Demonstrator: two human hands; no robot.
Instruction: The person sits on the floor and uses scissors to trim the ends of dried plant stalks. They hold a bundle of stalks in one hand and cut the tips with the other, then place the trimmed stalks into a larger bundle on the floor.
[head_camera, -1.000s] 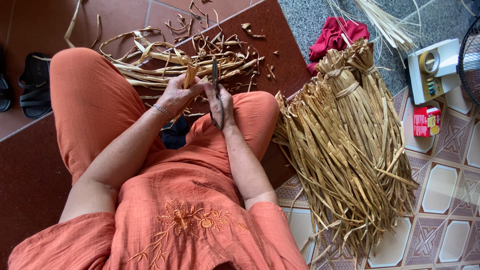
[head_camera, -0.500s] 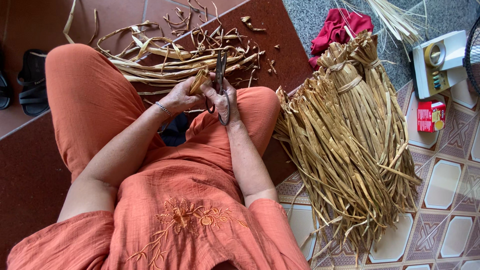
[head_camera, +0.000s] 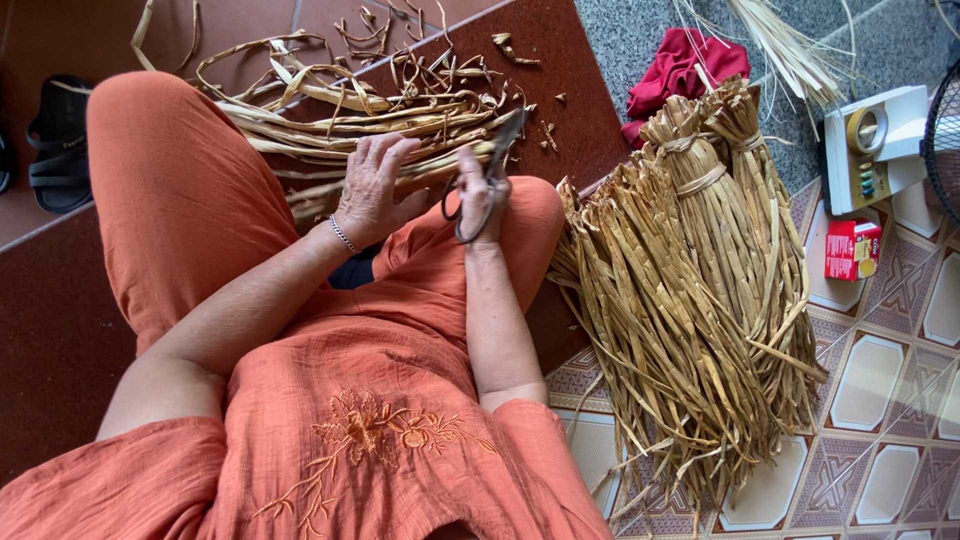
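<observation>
From the head view we see our left hand (head_camera: 372, 195) grasping dry straw strips (head_camera: 330, 140) above our knee. Our right hand (head_camera: 478, 195), just beside it, grasps scissors (head_camera: 490, 180). Tied bundles (head_camera: 690, 290) lie right of the scissors.

At the upper right of the frame you had a red cloth (head_camera: 685, 70), a white tape dispenser (head_camera: 872, 145) and a small red box (head_camera: 852, 250); a black sandal (head_camera: 58, 145) lay far left.

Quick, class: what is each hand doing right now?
Left hand: closed around a bunch of dried plant strips.
Right hand: closed on the handles of scissors.
</observation>
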